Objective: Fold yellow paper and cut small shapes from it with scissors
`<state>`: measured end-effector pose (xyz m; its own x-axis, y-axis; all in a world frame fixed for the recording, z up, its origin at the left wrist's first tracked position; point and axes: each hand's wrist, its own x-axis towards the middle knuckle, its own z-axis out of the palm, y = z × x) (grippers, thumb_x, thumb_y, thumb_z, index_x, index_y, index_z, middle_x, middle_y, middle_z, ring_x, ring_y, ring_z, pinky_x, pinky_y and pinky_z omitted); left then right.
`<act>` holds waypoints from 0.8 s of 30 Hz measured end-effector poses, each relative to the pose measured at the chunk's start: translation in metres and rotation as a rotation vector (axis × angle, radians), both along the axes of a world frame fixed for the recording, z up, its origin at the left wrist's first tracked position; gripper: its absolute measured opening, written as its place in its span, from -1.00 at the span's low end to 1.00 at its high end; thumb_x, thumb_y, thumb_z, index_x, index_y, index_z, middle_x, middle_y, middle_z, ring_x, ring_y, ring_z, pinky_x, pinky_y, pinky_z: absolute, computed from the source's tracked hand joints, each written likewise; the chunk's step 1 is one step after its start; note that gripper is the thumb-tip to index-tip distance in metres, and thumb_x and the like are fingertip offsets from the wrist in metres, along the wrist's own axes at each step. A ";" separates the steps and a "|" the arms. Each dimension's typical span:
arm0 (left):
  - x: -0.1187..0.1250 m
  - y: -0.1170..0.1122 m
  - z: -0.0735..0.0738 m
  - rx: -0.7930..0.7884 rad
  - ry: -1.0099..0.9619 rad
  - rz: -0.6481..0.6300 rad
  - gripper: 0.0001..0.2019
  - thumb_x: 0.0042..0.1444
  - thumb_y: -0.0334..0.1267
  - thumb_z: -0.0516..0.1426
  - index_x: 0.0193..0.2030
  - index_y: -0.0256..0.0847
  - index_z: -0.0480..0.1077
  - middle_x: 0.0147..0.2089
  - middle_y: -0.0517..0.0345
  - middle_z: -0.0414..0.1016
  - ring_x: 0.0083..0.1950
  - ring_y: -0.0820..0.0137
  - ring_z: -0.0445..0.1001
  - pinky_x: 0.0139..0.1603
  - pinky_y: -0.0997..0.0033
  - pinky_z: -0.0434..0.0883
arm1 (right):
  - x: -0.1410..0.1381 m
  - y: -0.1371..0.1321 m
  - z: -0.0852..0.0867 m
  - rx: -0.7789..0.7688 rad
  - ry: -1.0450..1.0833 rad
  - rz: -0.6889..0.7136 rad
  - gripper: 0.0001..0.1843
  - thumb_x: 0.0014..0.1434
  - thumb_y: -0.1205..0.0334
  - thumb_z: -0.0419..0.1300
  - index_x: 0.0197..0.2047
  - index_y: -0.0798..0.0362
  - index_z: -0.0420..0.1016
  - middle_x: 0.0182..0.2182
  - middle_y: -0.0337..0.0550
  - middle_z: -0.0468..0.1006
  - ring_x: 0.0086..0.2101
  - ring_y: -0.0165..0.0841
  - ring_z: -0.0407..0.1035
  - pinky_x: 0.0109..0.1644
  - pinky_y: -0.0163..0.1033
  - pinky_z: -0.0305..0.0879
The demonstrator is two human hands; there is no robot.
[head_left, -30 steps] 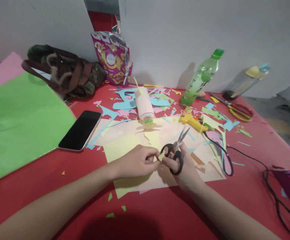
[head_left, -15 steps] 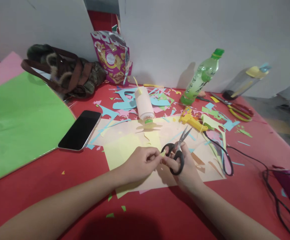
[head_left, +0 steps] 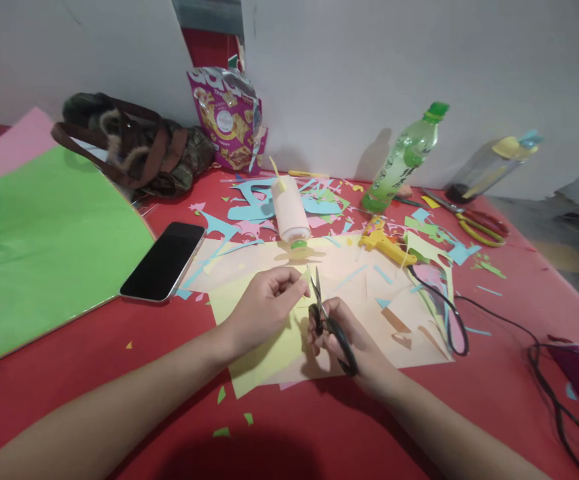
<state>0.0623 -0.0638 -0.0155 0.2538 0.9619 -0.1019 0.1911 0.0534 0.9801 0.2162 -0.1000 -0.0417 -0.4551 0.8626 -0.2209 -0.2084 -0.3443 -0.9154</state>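
Observation:
Between thumb and fingers, my left hand (head_left: 272, 300) pinches a small piece of yellow paper (head_left: 306, 275). My right hand (head_left: 352, 337) has its fingers in the black handles of a pair of scissors (head_left: 318, 287); the blades are parted and point away from me, close beside the yellow piece. Whether they touch the paper I cannot tell. Under both hands lie a yellow sheet (head_left: 242, 373) and pale cream paper (head_left: 394, 347). Just beyond stands a pale pink wrapped bottle (head_left: 290, 210), tilted in view, with a green cap end and a yellow strip on it.
A black phone (head_left: 164, 263) and green sheets (head_left: 59, 247) lie left. Paper scraps (head_left: 254, 200) spread behind. On the right are a yellow glue gun (head_left: 386, 243) with a black cord, red-and-yellow-handled scissors (head_left: 482, 227) and a green drink bottle (head_left: 404, 160). A bag (head_left: 144, 147) and snack pouch (head_left: 229, 123) stand behind.
My right hand has turned the scissors from pointing up and right to facing the paper piece. My left hand has moved slightly up and left, and the hands have parted.

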 end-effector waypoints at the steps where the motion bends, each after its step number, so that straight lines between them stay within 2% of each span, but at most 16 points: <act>1: 0.000 0.000 0.000 0.002 0.001 -0.005 -0.82 0.00 -0.28 -0.04 -0.57 -0.27 0.22 -0.65 0.35 0.03 -0.61 0.60 0.03 -0.60 0.60 0.05 | 0.000 0.000 0.001 -0.002 -0.007 0.013 -0.61 -0.11 -0.02 0.20 -0.35 -0.02 0.11 -0.44 -0.28 0.24 -0.49 -0.49 0.18 -0.45 -0.35 0.11; 9: 0.001 -0.004 -0.004 0.003 0.006 -0.055 -0.84 0.02 -0.32 -0.04 -0.54 -0.28 0.23 -0.61 0.32 0.10 -0.55 0.58 0.08 -0.53 0.58 0.10 | -0.002 0.000 0.006 0.021 0.010 0.053 -0.59 -0.13 -0.08 0.19 -0.37 -0.03 0.10 -0.45 -0.30 0.24 -0.51 -0.50 0.13 -0.53 -0.39 0.04; 16: 0.005 -0.008 -0.001 -0.022 -0.016 -0.022 -0.83 0.03 -0.32 -0.04 -0.55 -0.27 0.22 -0.59 0.30 0.21 -0.52 0.57 0.19 -0.49 0.58 0.17 | -0.001 -0.001 0.005 0.023 0.005 0.049 -0.59 -0.11 -0.07 0.18 -0.36 -0.02 0.09 -0.47 -0.30 0.23 -0.53 -0.51 0.10 -0.56 -0.40 0.00; 24: 0.008 -0.012 -0.004 -0.023 -0.055 0.035 -0.80 0.03 -0.31 -0.05 -0.59 -0.26 0.15 -0.62 0.33 0.13 -0.56 0.59 0.13 -0.54 0.59 0.13 | -0.001 -0.001 0.008 0.026 -0.057 0.043 -0.58 -0.12 -0.12 0.15 -0.37 -0.02 0.09 -0.52 -0.30 0.22 -0.57 -0.50 0.06 -0.61 -0.40 -0.04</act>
<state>0.0707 -0.0762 -0.0199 0.2256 0.9679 -0.1107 0.1344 0.0816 0.9876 0.2148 -0.1012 -0.0342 -0.4793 0.8482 -0.2252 -0.1408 -0.3277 -0.9342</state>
